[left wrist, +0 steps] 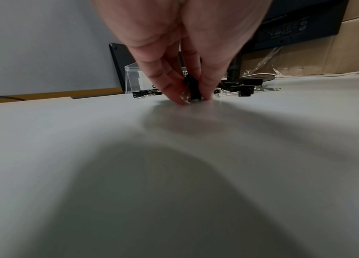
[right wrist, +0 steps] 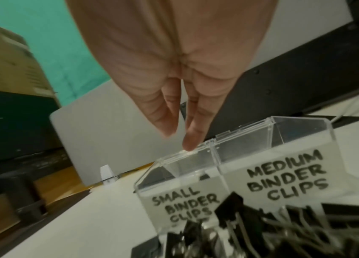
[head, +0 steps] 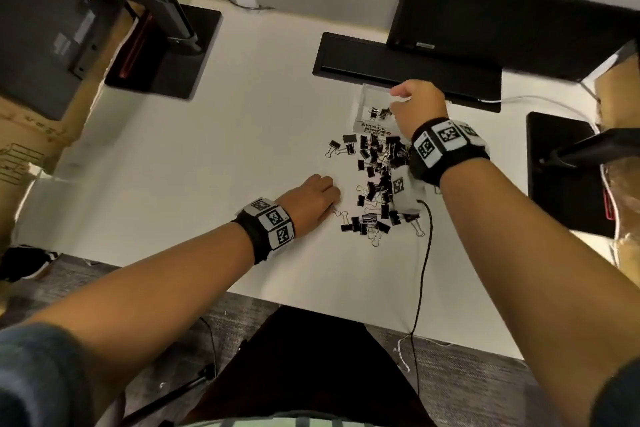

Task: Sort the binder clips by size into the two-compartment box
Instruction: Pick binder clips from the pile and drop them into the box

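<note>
Desk: white table (head: 194,156) is carrying everything I am working with.
Pile: loose black binder clips (head: 377,180) are lying scattered on the table just in front of the box, between my two hands.
Box: clear two-compartment box (right wrist: 269,139) is standing beyond the pile, its front labels reading SMALL BINDER CLIPS and MEDIUM BINDER CLIPS.
Small side: a few clips are already lying in the small compartment (head: 372,104), as the head view is showing.
Medium side: my right hand is covering it in the head view, so I cannot tell what is lying in it.
Left hand: my left hand (head: 311,201) is resting low on the table at the near-left edge of the pile, thumb and fingers pinching one black clip (left wrist: 192,89) that is touching the surface.
Right hand: my right hand (head: 419,107) is hovering over the box, fingers (right wrist: 192,129) hanging straight and close together, holding nothing, one fingertip touching or almost touching the far rim of the small compartment.
</note>
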Demonstrator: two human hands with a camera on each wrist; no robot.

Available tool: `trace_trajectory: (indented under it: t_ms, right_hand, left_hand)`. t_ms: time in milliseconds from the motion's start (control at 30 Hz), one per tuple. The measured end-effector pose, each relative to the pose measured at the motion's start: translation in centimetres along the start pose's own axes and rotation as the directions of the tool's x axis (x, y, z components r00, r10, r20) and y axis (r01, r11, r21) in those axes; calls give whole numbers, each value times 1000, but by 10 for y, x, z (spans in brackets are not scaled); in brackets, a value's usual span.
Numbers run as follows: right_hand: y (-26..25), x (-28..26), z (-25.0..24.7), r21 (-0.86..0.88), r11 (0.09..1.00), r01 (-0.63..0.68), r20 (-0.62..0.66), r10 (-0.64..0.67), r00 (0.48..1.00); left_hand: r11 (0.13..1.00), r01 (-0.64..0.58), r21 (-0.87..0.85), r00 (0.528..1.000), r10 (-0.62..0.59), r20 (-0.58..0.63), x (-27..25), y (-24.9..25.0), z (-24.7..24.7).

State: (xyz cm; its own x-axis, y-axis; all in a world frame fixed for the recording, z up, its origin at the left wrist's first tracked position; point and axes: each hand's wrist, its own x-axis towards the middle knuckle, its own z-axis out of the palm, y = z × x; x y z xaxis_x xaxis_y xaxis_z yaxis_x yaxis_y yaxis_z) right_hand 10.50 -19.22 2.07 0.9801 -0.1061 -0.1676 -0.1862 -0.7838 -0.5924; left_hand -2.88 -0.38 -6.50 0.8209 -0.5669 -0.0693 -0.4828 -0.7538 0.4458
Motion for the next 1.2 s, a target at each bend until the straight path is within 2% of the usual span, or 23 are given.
trace_trajectory:
  t_ms: [67, 133, 200, 300, 400, 567, 667, 733, 833, 900, 967, 1033, 1100, 1200]
  right_hand:
    - [2, -19, 4, 29, 998, 52, 16, -52, 999]
    - [9, -39, 16, 6, 996, 88, 115, -88, 990]
    - [20, -52, 31, -73, 991, 108, 239, -88, 967]
    - [35, -62, 48, -183, 975, 130, 324, -65, 944]
    - [44, -66, 55, -236, 952, 195, 316, -115, 942]
    - [48, -65, 57, -219, 955, 201, 286, -134, 949]
    - [50, -66, 54, -124, 980, 155, 236, -123, 964]
    - [52, -69, 49, -4, 995, 102, 172, -100, 980]
    - [56, -73, 38, 176, 984, 8, 98, -26, 995]
    - [62, -74, 32, 272, 961, -56, 84, 34, 996]
    - [67, -75, 26, 379, 916, -131, 106, 97, 990]
    - [70, -78, 21, 462, 868, -182, 127, 138, 982]
    - [74, -81, 17, 517, 828, -218, 149, 164, 975]
    - [83, -85, 15, 589, 753, -293, 193, 221, 956]
  left_hand:
    - [999, 25, -19, 999, -25, 30, 0, -2, 0]
    - [994, 71, -81, 996, -66, 64, 1, -3, -1]
    - [968, 180, -175, 983, -170, 72, 5, 0, -7]
    - [860, 379, -343, 917, -398, 17, 21, 6, -26]
    - [812, 403, -422, 879, -472, -68, 51, 8, -50]
    - [807, 363, -467, 861, -481, -163, 115, 10, -78]
    - [832, 352, -428, 869, -461, -181, 144, 12, -83]
    - [849, 362, -385, 879, -449, -164, 158, 13, -87]
    - [847, 427, -317, 883, -466, -53, 169, 15, -89]
    - [869, 407, -283, 894, -442, -72, 166, 15, -83]
    - [905, 330, -267, 911, -380, -162, 151, 17, -74]
    - [937, 272, -218, 931, -314, -184, 131, 20, -61]
    - [950, 246, -193, 948, -277, -158, 111, 22, -47]
    - [939, 289, -184, 950, -305, -67, 84, 23, -21]
